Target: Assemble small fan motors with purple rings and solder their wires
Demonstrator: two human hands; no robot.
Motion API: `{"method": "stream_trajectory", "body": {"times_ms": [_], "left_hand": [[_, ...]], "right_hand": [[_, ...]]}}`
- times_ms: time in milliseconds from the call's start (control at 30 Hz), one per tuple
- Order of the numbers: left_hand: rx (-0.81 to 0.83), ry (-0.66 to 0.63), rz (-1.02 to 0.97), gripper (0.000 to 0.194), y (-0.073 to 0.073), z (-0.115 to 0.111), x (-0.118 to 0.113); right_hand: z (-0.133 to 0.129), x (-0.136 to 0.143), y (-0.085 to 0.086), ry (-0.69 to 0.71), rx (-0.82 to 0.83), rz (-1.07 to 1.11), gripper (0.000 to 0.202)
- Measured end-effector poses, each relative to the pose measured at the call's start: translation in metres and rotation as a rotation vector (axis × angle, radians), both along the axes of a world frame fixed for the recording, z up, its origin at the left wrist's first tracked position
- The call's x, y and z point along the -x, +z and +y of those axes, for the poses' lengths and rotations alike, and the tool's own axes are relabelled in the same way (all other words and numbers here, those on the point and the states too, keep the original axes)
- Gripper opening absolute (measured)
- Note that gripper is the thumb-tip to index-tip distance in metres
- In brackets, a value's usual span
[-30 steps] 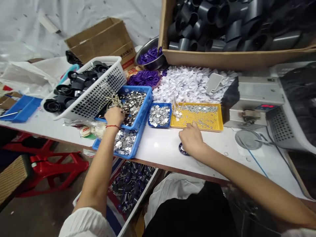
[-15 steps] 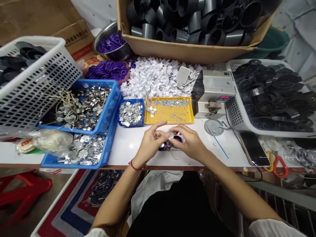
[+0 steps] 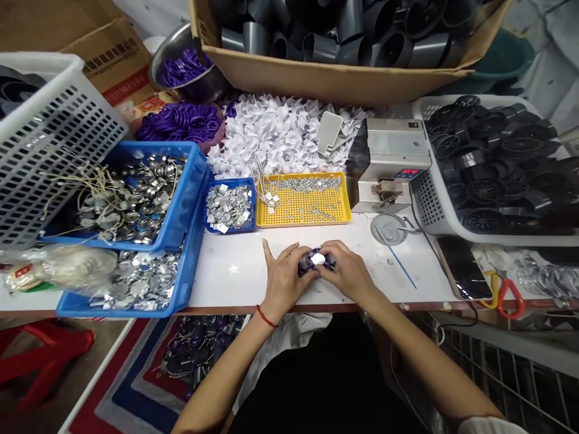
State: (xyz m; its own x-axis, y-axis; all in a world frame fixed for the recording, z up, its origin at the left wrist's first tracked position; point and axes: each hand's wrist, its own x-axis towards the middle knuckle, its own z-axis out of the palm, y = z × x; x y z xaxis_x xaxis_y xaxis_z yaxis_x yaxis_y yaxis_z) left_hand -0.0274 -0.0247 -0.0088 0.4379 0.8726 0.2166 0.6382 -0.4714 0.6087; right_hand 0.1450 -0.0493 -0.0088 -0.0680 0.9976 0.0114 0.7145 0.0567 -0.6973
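Near the table's front edge, my left hand (image 3: 286, 276) and my right hand (image 3: 346, 269) meet at a small dark purple round part (image 3: 318, 259) with a bright silvery disc on its top. The fingertips of my left hand press on its left side, while the left index finger points up and away. Thumb and fingers of my right hand close round its right side. A yellow tray (image 3: 304, 223) of tiny metal pieces lies just beyond, beside a small blue tray (image 3: 230, 230) of flat silvery pieces.
Blue bins (image 3: 181, 226) and a white basket (image 3: 58, 132) stand left. Behind lie white petal-like pieces (image 3: 275, 132) and a cardboard box (image 3: 335, 78). To the right are a metal machine (image 3: 393, 157), a round dish (image 3: 388, 229), a phone (image 3: 462, 268) and scissors (image 3: 511, 298).
The silvery disc, held between my fingertips before, now sits on the purple part. Both hands have closed in on that part's sides, and the camera view has shifted a little.
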Motion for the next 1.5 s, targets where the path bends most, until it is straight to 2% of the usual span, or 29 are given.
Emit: {"method": "stream_trajectory", "body": {"times_ms": [300,467,567,700,800,867,933,1000,1067,1133,1200,1233,1300,1333,1400,1433,1500], "left_hand": [[-0.052,-0.012,-0.045,0.033,-0.006,-0.002,0.002],[-0.053,0.020,-0.056,0.033,-0.009,-0.003,0.001],[-0.047,0.019,-0.050,0.032,-0.008,-0.003,-0.001],[-0.047,0.004,-0.054,0.030,-0.011,-0.001,0.001],[-0.094,-0.019,-0.024,0.035,-0.019,-0.001,0.005],[-0.126,-0.050,0.068,0.052,-0.023,-0.001,0.002],[-0.123,-0.093,0.204,0.069,-0.024,0.000,-0.006],[-0.083,-0.151,0.317,0.069,-0.022,0.002,-0.014],[-0.045,-0.172,0.347,0.063,-0.018,-0.004,-0.013],[0.021,-0.123,0.267,0.061,-0.015,-0.026,0.005],[0.177,-0.004,0.106,0.062,-0.015,-0.065,0.042],[0.310,0.092,0.044,0.060,-0.017,-0.088,0.067],[0.692,0.407,0.070,0.052,-0.029,-0.131,0.126],[0.879,0.633,0.140,0.051,-0.038,-0.148,0.156],[0.949,0.874,0.246,0.048,-0.059,-0.169,0.206],[0.965,0.964,0.288,0.044,-0.070,-0.174,0.224],[0.944,1.114,0.346,0.036,-0.087,-0.176,0.246]], "right_hand": [[0.003,0.005,0.004,-0.115,0.070,0.072,0.010],[0.017,-0.003,0.010,-0.104,0.148,0.150,0.005],[0.041,-0.009,0.020,-0.037,0.308,0.047,0.008],[0.073,-0.010,0.034,0.163,0.548,-0.142,0.019],[0.075,-0.008,0.037,0.194,0.482,-0.267,0.025],[0.066,-0.008,0.035,0.200,0.402,-0.329,0.032],[0.056,-0.011,0.030,0.235,0.370,-0.374,0.026],[0.049,-0.013,0.026,0.263,0.332,-0.402,0.015],[0.041,-0.011,0.026,0.269,0.312,-0.337,0.012],[0.024,-0.009,0.030,0.302,0.347,-0.134,0.021],[-0.002,-0.008,0.037,0.313,0.380,0.139,0.037],[-0.017,-0.009,0.038,0.252,0.361,0.247,0.041],[-0.046,-0.010,0.036,-0.016,0.274,0.375,0.041],[-0.057,-0.010,0.031,-0.151,0.253,0.411,0.040],[-0.069,-0.008,0.015,-0.310,0.282,0.455,0.043],[-0.071,-0.006,0.004,-0.332,0.317,0.468,0.045],[-0.069,-0.002,-0.018,-0.313,0.376,0.474,0.051]]}}
